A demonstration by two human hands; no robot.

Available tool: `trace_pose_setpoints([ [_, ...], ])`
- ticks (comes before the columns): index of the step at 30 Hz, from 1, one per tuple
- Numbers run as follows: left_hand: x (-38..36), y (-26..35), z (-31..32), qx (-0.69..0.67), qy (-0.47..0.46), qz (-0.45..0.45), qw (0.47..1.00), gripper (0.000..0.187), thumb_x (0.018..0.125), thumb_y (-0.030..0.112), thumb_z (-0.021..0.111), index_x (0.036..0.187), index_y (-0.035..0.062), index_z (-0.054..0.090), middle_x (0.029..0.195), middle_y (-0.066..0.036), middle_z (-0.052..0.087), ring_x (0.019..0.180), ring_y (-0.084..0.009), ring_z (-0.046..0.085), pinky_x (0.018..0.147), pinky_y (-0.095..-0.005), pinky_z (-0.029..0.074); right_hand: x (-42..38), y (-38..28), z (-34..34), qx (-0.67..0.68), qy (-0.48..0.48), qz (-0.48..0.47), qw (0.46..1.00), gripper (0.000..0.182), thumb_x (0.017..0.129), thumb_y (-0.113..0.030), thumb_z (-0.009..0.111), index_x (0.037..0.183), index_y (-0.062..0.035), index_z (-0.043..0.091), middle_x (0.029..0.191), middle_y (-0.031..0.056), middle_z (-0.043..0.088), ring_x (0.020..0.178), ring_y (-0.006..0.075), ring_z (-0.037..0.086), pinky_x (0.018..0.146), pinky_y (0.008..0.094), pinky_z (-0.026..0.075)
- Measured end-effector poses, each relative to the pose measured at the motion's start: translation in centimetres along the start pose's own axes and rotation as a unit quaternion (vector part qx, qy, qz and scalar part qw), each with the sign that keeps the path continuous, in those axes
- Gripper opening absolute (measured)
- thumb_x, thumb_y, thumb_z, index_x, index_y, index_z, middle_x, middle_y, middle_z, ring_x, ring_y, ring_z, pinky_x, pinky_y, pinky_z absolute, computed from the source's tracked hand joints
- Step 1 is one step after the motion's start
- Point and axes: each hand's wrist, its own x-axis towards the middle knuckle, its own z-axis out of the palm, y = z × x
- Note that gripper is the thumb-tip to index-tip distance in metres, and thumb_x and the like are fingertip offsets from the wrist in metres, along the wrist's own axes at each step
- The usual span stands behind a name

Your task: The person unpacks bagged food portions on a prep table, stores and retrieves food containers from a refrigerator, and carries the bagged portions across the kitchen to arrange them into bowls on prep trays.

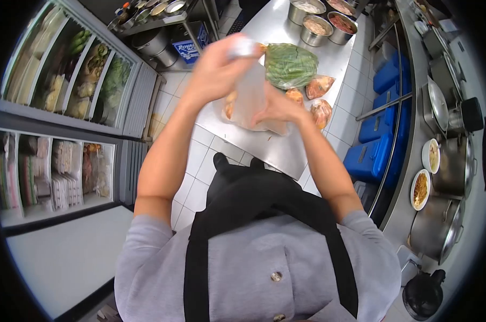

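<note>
A clear plastic bag (248, 99) with some orange-brown pieces low inside it hangs over the near end of the steel table. My left hand (219, 72), raised and smeared by motion, is closed around the bunched top of this bag. Lower down, my right hand (280, 107) grips the bag's right side, and part of its fingers is hidden. Just beyond lies a bag of green vegetables (291, 65). Small filled bags (321, 86) with orange and reddish contents rest to the right of my right hand.
Steel pots of food (316, 29) stand at the table's (286, 153) far end. An open fridge (66, 80) with stocked shelves is on the left. Blue bins (376, 126) sit under the right counter, which carries bowls (420, 189) and large pots (436, 228).
</note>
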Motion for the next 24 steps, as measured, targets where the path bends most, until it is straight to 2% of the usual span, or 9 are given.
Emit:
trace_pose_setpoints([
  [3, 3.4, -0.3, 5.3, 0.239, -0.200, 0.122, 0.942, 0.029, 0.090, 0.017, 0.065, 0.118, 0.0076, 0.064, 0.101, -0.015, 0.069, 0.090, -0.0296, 0.070, 0.085, -0.0394, 0.054, 0.7, 2.1, 3.4, 0.062, -0.162, 0.124, 0.977, 0.081, 0.080, -0.025, 0.083, 0.146, -0.0021, 0.042, 0.141, 0.0158, 0.053, 0.132, 0.0248, 0.050, 0.108, 0.0364, 0.043],
  [8, 3.6, 0.1, 1.2, 0.331, -0.140, 0.139, 0.923, 0.081, 0.083, 0.033, 0.076, 0.149, 0.0055, 0.037, 0.140, -0.020, 0.053, 0.123, -0.0339, 0.057, 0.105, -0.0422, 0.044, 3.1, 3.7, 7.0, 0.341, 0.260, 0.169, 0.887, 0.037, 0.100, -0.040, 0.062, 0.097, -0.0035, 0.066, 0.096, 0.0028, 0.067, 0.087, 0.0175, 0.062, 0.077, 0.0349, 0.049],
  [11, -1.9, -3.1, -6.1, 0.389, -0.089, -0.038, 0.916, 0.134, 0.065, 0.057, 0.087, 0.159, -0.0009, 0.011, 0.159, -0.031, 0.027, 0.145, -0.0443, 0.030, 0.119, -0.0435, 0.029, 4.4, 3.8, 7.6, 0.313, 0.199, 0.250, 0.895, 0.042, 0.101, -0.044, 0.059, 0.090, -0.0047, 0.066, 0.093, 0.0011, 0.064, 0.080, 0.0156, 0.059, 0.073, 0.0326, 0.048],
  [13, -8.6, -10.1, -6.0, 0.461, -0.198, -0.237, 0.832, 0.134, 0.066, 0.059, 0.086, 0.159, -0.0025, 0.011, 0.158, -0.030, 0.031, 0.145, -0.0454, 0.030, 0.118, -0.0431, 0.030, 5.5, 1.8, 8.7, 0.248, 0.131, 0.220, 0.934, 0.042, 0.100, -0.044, 0.059, 0.089, -0.0050, 0.067, 0.095, 0.0026, 0.065, 0.079, 0.0192, 0.061, 0.074, 0.0347, 0.049],
  [14, -13.2, -14.6, -4.5, 0.362, -0.102, -0.185, 0.908, 0.141, 0.053, 0.076, 0.083, 0.157, 0.0026, 0.022, 0.155, -0.031, 0.034, 0.140, -0.0501, 0.036, 0.115, -0.0702, 0.013, 6.6, 0.3, 9.8, 0.181, 0.068, 0.181, 0.964, 0.042, 0.100, -0.044, 0.060, 0.088, -0.0053, 0.068, 0.097, 0.0041, 0.067, 0.077, 0.0227, 0.062, 0.075, 0.0368, 0.049],
  [17, -17.2, -14.7, -0.4, 0.184, 0.064, -0.176, 0.965, 0.117, 0.065, 0.061, 0.085, 0.153, 0.0048, 0.033, 0.152, -0.024, 0.042, 0.142, -0.0397, 0.038, 0.120, -0.0546, 0.020, 7.5, -5.8, 14.5, -0.119, 0.016, -0.119, 0.986, 0.031, 0.093, -0.035, 0.064, 0.081, -0.0069, 0.070, 0.095, 0.0066, 0.068, 0.079, 0.0259, 0.064, 0.076, 0.0400, 0.049],
  [20, -19.7, -15.7, -0.3, 0.095, 0.271, -0.061, 0.956, 0.094, 0.072, 0.050, 0.086, 0.144, 0.0032, 0.048, 0.142, -0.022, 0.054, 0.134, -0.0337, 0.049, 0.116, -0.0449, 0.032, 9.2, -12.9, 17.7, -0.368, -0.178, -0.408, 0.817, 0.015, 0.073, -0.023, 0.069, 0.074, -0.0091, 0.073, 0.091, 0.0092, 0.067, 0.086, 0.0274, 0.065, 0.078, 0.0424, 0.046],
  [22, -21.3, -12.9, -2.5, 0.006, 0.283, -0.045, 0.958, 0.083, 0.075, 0.045, 0.085, 0.139, 0.0028, 0.053, 0.140, -0.020, 0.056, 0.131, -0.0299, 0.053, 0.111, -0.0416, 0.040, 11.6, -15.7, 19.4, -0.366, -0.186, -0.449, 0.794, 0.010, 0.066, -0.018, 0.066, 0.069, -0.0096, 0.072, 0.086, 0.0074, 0.063, 0.088, 0.0248, 0.061, 0.081, 0.0409, 0.045],
  [24, -23.0, -4.0, -6.1, 0.037, 0.185, -0.195, 0.962, 0.083, 0.078, 0.042, 0.084, 0.142, 0.0032, 0.049, 0.147, -0.018, 0.049, 0.138, -0.0277, 0.046, 0.114, -0.0403, 0.037, 13.7, -20.1, 20.6, -0.417, -0.198, -0.411, 0.786, 0.011, 0.068, -0.019, 0.065, 0.066, -0.0099, 0.071, 0.085, 0.0071, 0.062, 0.088, 0.0241, 0.061, 0.080, 0.0396, 0.045],
])
